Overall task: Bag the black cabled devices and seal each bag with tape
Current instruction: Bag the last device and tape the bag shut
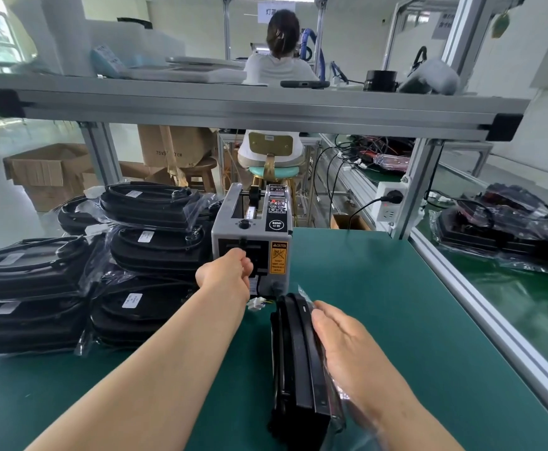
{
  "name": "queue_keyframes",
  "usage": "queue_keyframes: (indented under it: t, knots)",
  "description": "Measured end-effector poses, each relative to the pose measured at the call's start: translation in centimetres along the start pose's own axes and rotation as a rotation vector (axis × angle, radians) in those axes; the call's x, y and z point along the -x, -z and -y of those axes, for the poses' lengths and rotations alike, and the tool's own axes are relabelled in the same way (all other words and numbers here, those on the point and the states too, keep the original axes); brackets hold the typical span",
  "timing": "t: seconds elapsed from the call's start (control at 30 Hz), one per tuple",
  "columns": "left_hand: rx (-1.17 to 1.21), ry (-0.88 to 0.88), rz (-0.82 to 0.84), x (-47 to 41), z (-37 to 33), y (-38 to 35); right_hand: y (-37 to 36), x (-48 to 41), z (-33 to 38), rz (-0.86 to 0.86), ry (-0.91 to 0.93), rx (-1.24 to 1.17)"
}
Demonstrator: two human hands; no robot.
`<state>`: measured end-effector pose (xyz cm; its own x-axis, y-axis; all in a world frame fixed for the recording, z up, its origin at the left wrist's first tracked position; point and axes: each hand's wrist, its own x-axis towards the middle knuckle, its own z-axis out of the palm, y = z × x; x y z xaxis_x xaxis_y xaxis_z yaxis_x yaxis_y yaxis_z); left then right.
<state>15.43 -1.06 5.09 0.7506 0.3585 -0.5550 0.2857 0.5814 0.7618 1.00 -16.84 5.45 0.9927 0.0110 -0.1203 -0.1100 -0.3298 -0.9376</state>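
Note:
A black cabled device point(293, 359) in a clear plastic bag stands on its edge on the green mat point(396, 320). My right hand point(341, 340) rests flat against its right side with straight fingers, holding it upright. A white connector point(255, 303) on its cable lies by the device's far end. My left hand point(230, 271) reaches to the front slot of the grey tape dispenser point(253, 236), fingers curled at the outlet; whether it pinches tape is hidden.
Stacks of bagged black devices point(103, 271) fill the mat's left side. More bagged devices point(510, 229) lie on the neighbouring bench at right, past an aluminium rail point(481, 288). An aluminium shelf point(249, 105) spans overhead. A person sits ahead, back turned.

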Motion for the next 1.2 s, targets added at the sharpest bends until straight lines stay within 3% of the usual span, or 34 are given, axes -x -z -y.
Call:
queue_keyframes:
  t: [0.17, 0.37, 0.47, 0.73, 0.97, 1.2]
  knots:
    - [0.002, -0.154, 0.057, 1.0, 0.3, 1.4, 0.2, 0.1, 0.3, 0.034, 0.051, 0.077]
    - [-0.382, -0.273, 0.63, 5.0, -0.1, 5.8, 0.2, -0.2, -0.3, -0.016, 0.035, 0.042]
    - [-0.506, -0.253, 0.788, 7.1, 0.0, 6.5, -0.1, -0.5, -0.4, -0.011, 0.059, 0.046]
    - [-0.852, -0.416, 0.808, 7.9, 0.0, 4.8, -0.6, -0.6, 0.2, -0.031, 0.112, 0.055]
    - [-0.916, -0.455, 0.811, 7.0, 0.2, 4.2, -0.6, -0.7, 0.0, -0.046, 0.133, 0.167]
    - [-0.862, -0.406, 0.84, 6.3, 0.4, 4.4, -0.7, -0.8, -0.3, -0.038, 0.124, 0.086]
